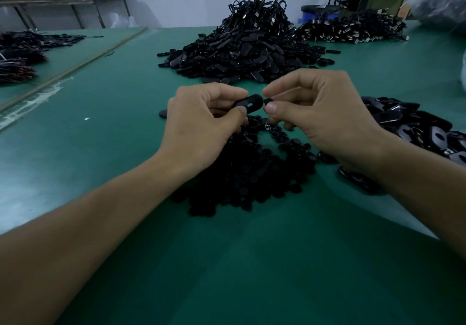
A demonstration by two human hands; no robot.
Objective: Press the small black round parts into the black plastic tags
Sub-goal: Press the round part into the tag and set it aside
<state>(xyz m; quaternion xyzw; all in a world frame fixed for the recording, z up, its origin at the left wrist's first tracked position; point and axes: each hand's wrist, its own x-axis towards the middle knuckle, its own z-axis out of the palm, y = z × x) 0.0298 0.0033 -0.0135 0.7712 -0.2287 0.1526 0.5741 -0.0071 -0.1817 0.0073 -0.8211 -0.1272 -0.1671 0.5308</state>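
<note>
Holding one black tag [248, 101] clamped in the left hand [201, 123] grip, thumb and fingers pinching its near end, slot facing up. Right hand [320, 113] grip is closing on one small round part [267, 101], pinched at the fingertips, sitting just beside the tag's free end, apparently not yet touching.

Risks, as judged: the part is tiny and only lightly pinched, so it could be slipping out and dropping into the loose pile of round parts [247, 171] directly below both grips, getting lost there. The part could be going in tilted if the tag's hole is not lining up. The tag is being held by one end, so a hard press could be twisting it.

Counts: two hands, one tag held, one part held. Piles on the green worktop [113, 123]: one of round parts below the grips, one big heap of tags [239, 50] beyond the grips, one pile of tags [416, 128] right of the right grip. Pieces per pile too many to count.
</note>
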